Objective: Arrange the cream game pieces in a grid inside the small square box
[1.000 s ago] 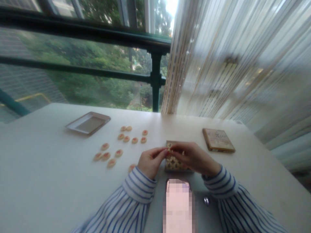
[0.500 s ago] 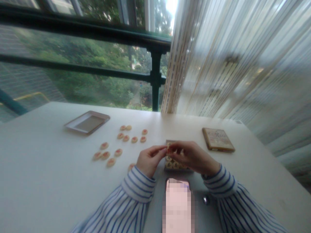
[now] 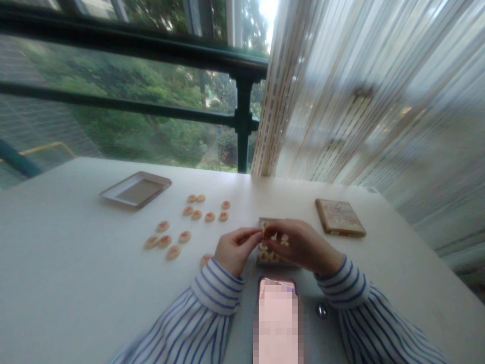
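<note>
Over the left edge of a shallow box (image 3: 261,264), my left hand (image 3: 237,248) is closed in a pinch. Thumb and forefinger meet on a small xiangqi piece (image 3: 264,235) with a trace of red, mostly covered by fingertips. My right hand (image 3: 303,246) curves in from the other side, its thumb and fingers closed on the same piece. Under the hands, the box holds several round wooden xiangqi pieces (image 3: 264,257) with dark characters. My right hand hides part of the box.
Red-marked xiangqi pieces (image 3: 164,240) lie scattered on the white table (image 3: 94,283) to the left. Behind them is a shallow tray (image 3: 137,206). A flat decorated box (image 3: 341,217) sits at right. In front are a phone (image 3: 278,318) and a small shiny object (image 3: 322,310).
Both hands stay over the box, fingertips together. My right fingers have shifted slightly, showing more dark-marked pieces between them. The red face of the held piece shows less than before.
</note>
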Motion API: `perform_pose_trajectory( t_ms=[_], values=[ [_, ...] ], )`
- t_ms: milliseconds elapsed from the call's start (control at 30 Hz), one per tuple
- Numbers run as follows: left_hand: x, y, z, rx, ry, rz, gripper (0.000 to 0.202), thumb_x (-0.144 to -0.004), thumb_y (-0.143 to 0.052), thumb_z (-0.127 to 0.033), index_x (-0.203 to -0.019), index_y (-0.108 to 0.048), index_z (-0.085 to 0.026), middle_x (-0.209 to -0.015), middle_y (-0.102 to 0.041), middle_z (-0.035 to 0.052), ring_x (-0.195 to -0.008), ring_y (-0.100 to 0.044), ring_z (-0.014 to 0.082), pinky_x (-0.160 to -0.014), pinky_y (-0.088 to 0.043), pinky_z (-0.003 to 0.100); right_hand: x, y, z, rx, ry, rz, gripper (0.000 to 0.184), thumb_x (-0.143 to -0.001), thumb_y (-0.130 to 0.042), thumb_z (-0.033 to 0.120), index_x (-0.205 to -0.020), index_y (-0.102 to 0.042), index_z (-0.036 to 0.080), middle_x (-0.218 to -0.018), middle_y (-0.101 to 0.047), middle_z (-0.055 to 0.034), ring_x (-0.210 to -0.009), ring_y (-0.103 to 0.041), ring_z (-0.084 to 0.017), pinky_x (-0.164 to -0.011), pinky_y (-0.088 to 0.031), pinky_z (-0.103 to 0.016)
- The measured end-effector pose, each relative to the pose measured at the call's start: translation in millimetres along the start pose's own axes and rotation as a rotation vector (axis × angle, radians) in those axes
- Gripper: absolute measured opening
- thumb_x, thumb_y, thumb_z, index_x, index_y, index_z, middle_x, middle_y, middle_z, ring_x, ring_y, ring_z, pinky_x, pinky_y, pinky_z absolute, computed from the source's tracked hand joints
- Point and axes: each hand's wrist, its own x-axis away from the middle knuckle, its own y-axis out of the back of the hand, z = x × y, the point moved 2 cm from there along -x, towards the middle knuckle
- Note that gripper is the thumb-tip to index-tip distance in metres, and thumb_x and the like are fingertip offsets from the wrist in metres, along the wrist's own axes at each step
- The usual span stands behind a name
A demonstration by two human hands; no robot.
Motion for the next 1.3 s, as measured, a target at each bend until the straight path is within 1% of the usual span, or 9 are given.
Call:
perform_pose_trajectory(
  t_ms=[233, 367, 467, 600, 700, 833, 1000, 1300],
  values=[
    [1.2, -2.0, -3.8, -0.011, 0.012, 0.003, 0.024, -0.063, -0.068, -0.032, -0.08, -0.071, -0.014, -0.08, -0.072, 0.0068, -0.079, -0.066, 0.021, -0.08, -0.051, 0.033, 1.1, 1.6, 1.0, 0.054, 0.031, 0.004, 0.012, -0.076, -0.057, 0.022, -0.088, -0.06, 0.02, -0.078, -0.064, -0.0012, -0.071, -0.057, -0.011, -0.066, -0.04, -0.022],
    [1.1, -1.1, -3.4, -0.045, -0.005, -0.022, 0.023, -0.064, -0.067, -0.032, -0.079, -0.071, -0.015, -0.078, -0.072, 0.0057, -0.077, -0.066, 0.0208, -0.079, -0.052, 0.033, 1.6, 4.0, 0.6, 0.069, 0.034, 0.021, 0.01, -0.077, -0.056, 0.023, -0.085, -0.06, 0.02, -0.078, -0.065, -0.0015, -0.071, -0.058, -0.012, -0.065, -0.039, -0.022],
    [0.4, 0.8, -2.3, -0.068, -0.022, -0.064, 0.025, -0.065, -0.066, -0.033, -0.082, -0.071, -0.015, -0.076, -0.072, 0.0061, -0.075, -0.066, 0.0203, -0.077, -0.052, 0.032, 2.4, 5.8, -1.1, 0.087, 0.026, 0.043, 0.012, -0.077, -0.056, 0.024, -0.087, -0.061, 0.021, -0.079, -0.066, -0.0018, -0.07, -0.059, -0.012, -0.064, -0.038, -0.022],
    [0.6, 3.4, -1.2, -0.161, -0.063, -0.142, 0.025, -0.067, -0.064, -0.033, -0.083, -0.07, -0.014, -0.078, -0.071, 0.0067, -0.075, -0.066, 0.0193, -0.076, -0.052, 0.031, 3.1, 7.4, -3.9, 0.142, 0.008, 0.063, 0.013, -0.078, -0.055, 0.027, -0.087, -0.062, 0.021, -0.078, -0.067, -0.0013, -0.068, -0.058, -0.012, -0.061, -0.037, -0.023],
    [1.3, 3.7, -0.1, -0.215, -0.096, -0.166, 0.024, -0.068, -0.063, -0.032, -0.084, -0.069, -0.015, -0.08, -0.071, 0.0061, -0.075, -0.065, 0.0184, -0.075, -0.052, 0.03, 3.4, 8.0, -5.3, 0.157, 0.006, 0.086, 0.013, -0.078, -0.054, 0.027, -0.087, -0.062, 0.021, -0.079, -0.066, -0.0017, -0.069, -0.058, -0.012, -0.062, -0.037, -0.023],
    [1.7, 3.1, 2.8, -0.268, -0.109, -0.152, 0.025, -0.069, -0.062, -0.032, -0.086, -0.068, -0.014, -0.083, -0.07, 0.007, -0.076, -0.065, 0.0183, -0.075, -0.052, 0.03, 4.6, 8.8, -7.5, 0.185, 0.007, 0.11, 0.011, -0.077, -0.055, 0.026, -0.083, -0.063, 0.021, -0.079, -0.066, -0.0023, -0.069, -0.057, -0.012, -0.062, -0.037, -0.023],
    [1.1, 3.1, 7.9, -0.314, -0.109, -0.112, 0.03, -0.07, -0.06, -0.033, -0.091, -0.066, -0.012, -0.087, -0.07, 0.0093, -0.077, -0.065, 0.0193, -0.075, -0.052, 0.033, 5.9, 9.2, -9.6, 0.188, 0.01, 0.172, 0.013, -0.077, -0.055, 0.025, -0.085, -0.064, 0.021, -0.078, -0.066, -0.0028, -0.07, -0.057, -0.012, -0.063, -0.037, -0.023],
    [0.0, 3.5, 14.3, -0.334, -0.123, -0.104, 0.03, -0.07, -0.06, -0.032, -0.092, -0.065, -0.013, -0.088, -0.069, 0.0089, -0.077, -0.065, 0.0193, -0.075, -0.052, 0.034, 5.9, 8.6, -8.2, 0.284, -0.005, 0.281, 0.016, -0.077, -0.053, 0.029, -0.084, -0.065, 0.021, -0.078, -0.067, -0.003, -0.07, -0.059, -0.014, -0.063, -0.037, -0.024]
  ],
)
